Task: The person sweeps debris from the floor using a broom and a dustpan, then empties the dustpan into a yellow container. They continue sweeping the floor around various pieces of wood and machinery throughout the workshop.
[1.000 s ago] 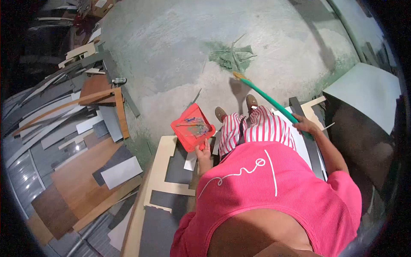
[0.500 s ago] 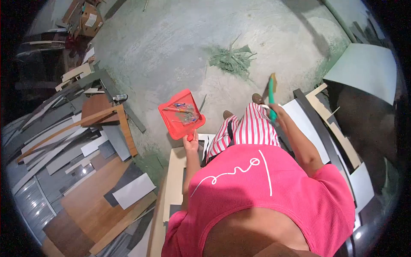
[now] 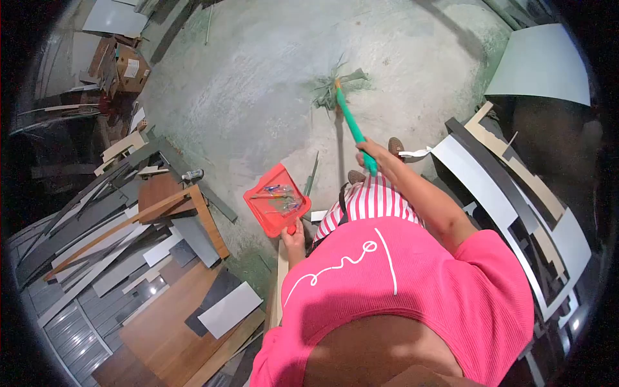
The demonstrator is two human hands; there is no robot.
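My left hand point(image 3: 294, 242) is closed around the short handle of a red dustpan point(image 3: 265, 217), low at my left side. Thin sticks and coloured scraps point(image 3: 282, 197) lie in the pan. With my right hand point(image 3: 379, 155) I grip the green handle of a hand brush point(image 3: 353, 126), stretched out ahead of me. Its orange-yellow end reaches a pile of greenish dust and scraps point(image 3: 325, 95) on the concrete floor and covers part of it. The bristles are hard to make out.
Stacked boards and offcuts point(image 3: 167, 284) fill the left side. More white and dark panels point(image 3: 477, 177) lean at my right. A cardboard box point(image 3: 131, 68) stands far left. One narrow strip point(image 3: 312, 174) lies on the floor point(image 3: 258, 77) beside the dustpan.
My right hand has swung the brush forward and left, from beside my leg onto the pile. The dustpan stays in my left hand, slightly lower in view.
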